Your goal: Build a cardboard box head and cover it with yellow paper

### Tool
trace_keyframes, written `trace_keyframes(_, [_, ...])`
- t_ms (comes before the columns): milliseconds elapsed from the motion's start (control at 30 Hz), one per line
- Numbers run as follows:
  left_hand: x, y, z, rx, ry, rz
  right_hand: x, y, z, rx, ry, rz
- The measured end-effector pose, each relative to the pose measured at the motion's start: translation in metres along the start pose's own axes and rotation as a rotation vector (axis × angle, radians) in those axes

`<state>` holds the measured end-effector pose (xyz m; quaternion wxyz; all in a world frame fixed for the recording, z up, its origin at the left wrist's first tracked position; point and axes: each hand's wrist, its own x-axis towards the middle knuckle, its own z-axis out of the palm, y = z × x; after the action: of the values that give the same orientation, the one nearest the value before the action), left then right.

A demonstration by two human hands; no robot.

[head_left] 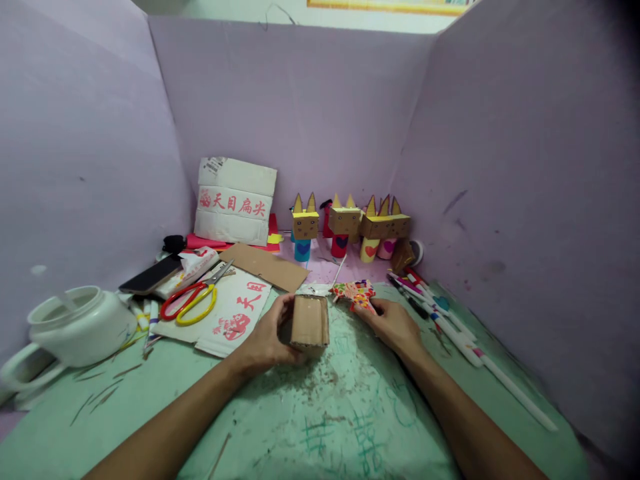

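My left hand (273, 337) grips the cardboard box (310, 321) by its left side, thumb and fingers curled, over the middle of the worktop (250, 420); whether the box rests there I cannot tell. Just right of it, my right hand (397, 327) pinches the floral piece (354, 291) by its lower corner. Horned figures (345, 222) line the far edge, scissors (210, 281) lie toward the left edge, pens (455, 337) along the right.

White pot (97, 333) (handled), possibly a dark phone (153, 275), lilac walls (295, 100)
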<state>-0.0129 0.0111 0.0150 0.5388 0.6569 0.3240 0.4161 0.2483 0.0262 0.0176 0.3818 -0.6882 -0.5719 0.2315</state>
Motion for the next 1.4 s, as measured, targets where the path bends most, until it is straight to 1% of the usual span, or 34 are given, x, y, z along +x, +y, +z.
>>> trace_keyframes(133, [-0.001,0.002,0.004,0.010,-0.007,-0.044,-0.003,-0.002,-0.015,-0.239,0.136,0.060])
trace_keyframes(167, [-0.001,0.003,0.005,0.010,-0.002,-0.043,-0.004,-0.004,-0.016,-0.251,0.172,0.034])
trace_keyframes(200, [0.000,0.002,0.006,0.010,0.006,-0.038,-0.006,-0.006,-0.015,-0.219,0.189,-0.030])
trace_keyframes(233, [0.000,0.001,0.006,0.011,0.014,-0.029,-0.010,-0.008,-0.012,-0.143,0.165,-0.125])
trace_keyframes(267, [0.000,0.000,0.006,0.016,0.020,-0.018,-0.014,-0.011,-0.008,-0.032,0.099,-0.240])
trace_keyframes(300, [0.000,-0.001,0.007,0.024,0.024,-0.007,-0.018,-0.013,-0.002,0.103,-0.015,-0.360])
trace_keyframes(333, [0.000,-0.002,0.007,0.033,0.025,0.004,-0.024,-0.016,0.005,0.223,-0.170,-0.442])
trace_keyframes(367, [-0.001,-0.003,0.008,0.044,0.018,0.014,-0.029,-0.019,0.012,0.298,-0.307,-0.492])
trace_keyframes(400, [-0.001,-0.003,0.009,0.055,0.005,0.023,-0.034,-0.021,0.019,0.330,-0.380,-0.510])
trace_keyframes(467, [-0.003,-0.002,0.012,0.074,-0.027,0.039,-0.041,-0.025,0.030,0.365,-0.458,-0.490])
trace_keyframes(567, [-0.006,0.003,0.015,0.109,-0.069,0.037,-0.045,-0.030,0.037,0.407,-0.481,-0.439])
trace_keyframes(700, [-0.009,0.008,0.016,0.187,-0.069,0.002,-0.044,-0.032,0.036,0.441,-0.451,-0.461])
trace_keyframes(867, [-0.010,0.010,0.019,0.286,-0.038,0.033,-0.046,-0.033,0.034,0.409,-0.402,-0.493])
trace_keyframes(967, [-0.009,0.012,0.021,0.282,-0.024,0.012,-0.047,-0.034,0.033,0.376,-0.374,-0.490])
trace_keyframes(1100, [-0.008,0.015,0.022,0.253,-0.041,-0.040,-0.045,-0.034,0.034,0.384,-0.388,-0.480])
trace_keyframes(1200, [-0.006,0.009,0.023,0.218,-0.032,-0.072,-0.041,-0.034,0.035,0.405,-0.425,-0.458])
trace_keyframes(1333, [-0.004,-0.012,0.022,0.200,0.021,-0.081,-0.037,-0.033,0.034,0.505,-0.523,-0.423])
trace_keyframes(1400, [-0.004,-0.020,0.019,0.198,-0.006,-0.068,-0.036,-0.033,0.035,0.596,-0.583,-0.389])
